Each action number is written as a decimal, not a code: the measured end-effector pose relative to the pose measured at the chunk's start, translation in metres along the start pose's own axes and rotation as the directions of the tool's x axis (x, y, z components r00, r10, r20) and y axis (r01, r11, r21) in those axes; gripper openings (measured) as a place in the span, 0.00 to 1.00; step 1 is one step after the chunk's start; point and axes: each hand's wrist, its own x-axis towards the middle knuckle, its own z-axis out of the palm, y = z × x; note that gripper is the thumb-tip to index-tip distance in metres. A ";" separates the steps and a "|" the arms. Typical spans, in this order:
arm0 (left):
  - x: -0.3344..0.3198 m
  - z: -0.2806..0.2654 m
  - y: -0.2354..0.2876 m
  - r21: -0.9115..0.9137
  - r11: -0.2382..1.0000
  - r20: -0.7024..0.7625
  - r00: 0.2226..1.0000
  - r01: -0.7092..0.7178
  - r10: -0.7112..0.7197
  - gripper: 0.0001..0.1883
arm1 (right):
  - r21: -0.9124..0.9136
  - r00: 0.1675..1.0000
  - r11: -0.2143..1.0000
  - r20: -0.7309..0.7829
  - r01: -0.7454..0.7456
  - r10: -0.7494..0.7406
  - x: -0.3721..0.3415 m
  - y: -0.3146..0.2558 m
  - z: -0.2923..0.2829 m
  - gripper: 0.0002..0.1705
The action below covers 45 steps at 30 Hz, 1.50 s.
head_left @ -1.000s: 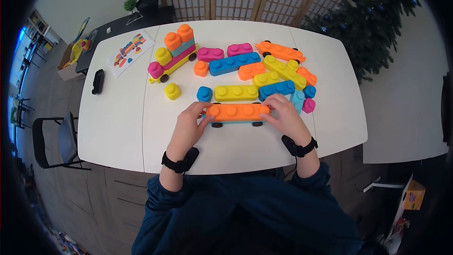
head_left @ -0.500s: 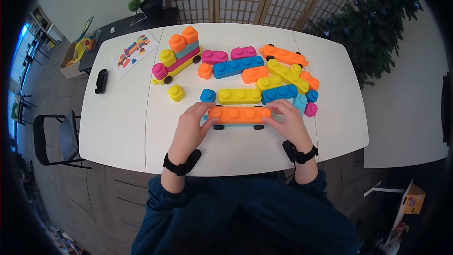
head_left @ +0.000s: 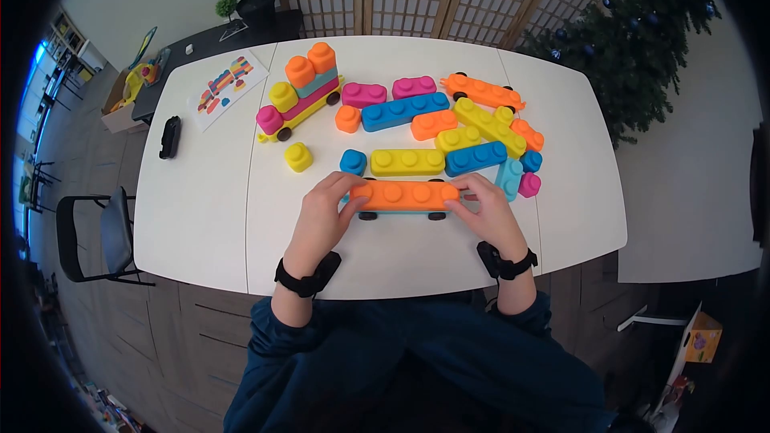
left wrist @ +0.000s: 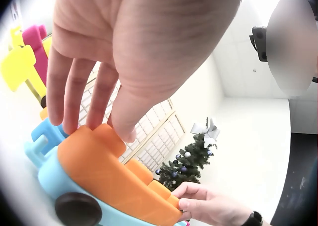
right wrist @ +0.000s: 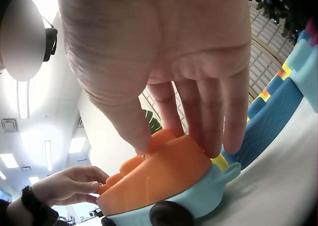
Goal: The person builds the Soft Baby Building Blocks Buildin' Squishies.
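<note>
A long orange building block [head_left: 405,196] with a row of studs sits on a light blue wheeled base [left wrist: 54,174] with dark wheels, near the front middle of the table. My left hand [head_left: 322,207] grips the block's left end, thumb and fingers round the end stud. At the other end, my right hand [head_left: 491,212] pinches the stud between thumb and fingers. In the right wrist view the orange block lies flush along the light blue base, and a small hook sticks out from the base's end. Just behind are a yellow block [head_left: 407,163] and a small blue block [head_left: 353,162].
Several loose blocks lie behind, among them a long blue block [head_left: 405,111] and an orange wheeled base [head_left: 485,93]. A yellow wheeled base [head_left: 309,115] carries stacked blocks at the back left. A single yellow block [head_left: 298,157], a picture sheet [head_left: 228,88] and a black object [head_left: 170,137] lie left.
The orange block and its wheeled base have slid slightly to the left, with both hands holding the ends throughout. The other blocks have stayed in place.
</note>
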 end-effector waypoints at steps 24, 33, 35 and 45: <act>0.039 -0.042 -0.024 0.059 0.998 0.085 0.996 -0.016 0.011 0.20 | 0.002 0.998 0.999 -0.053 0.040 -0.040 0.000 0.002 0.004 0.14; 0.020 -0.035 -0.009 -0.134 0.988 0.294 0.949 -0.081 0.117 0.18 | -0.001 0.999 1.000 -0.052 0.009 -0.009 0.000 -0.001 0.005 0.14; 0.018 -0.031 -0.008 -0.145 0.988 0.290 0.952 -0.054 0.094 0.18 | 0.001 0.999 1.000 -0.054 0.004 -0.004 -0.001 0.000 0.006 0.14; 0.015 -0.023 -0.015 -0.119 0.988 0.323 0.937 -0.104 0.137 0.22 | 0.042 0.998 0.999 -0.053 -0.028 0.030 -0.001 -0.001 0.008 0.15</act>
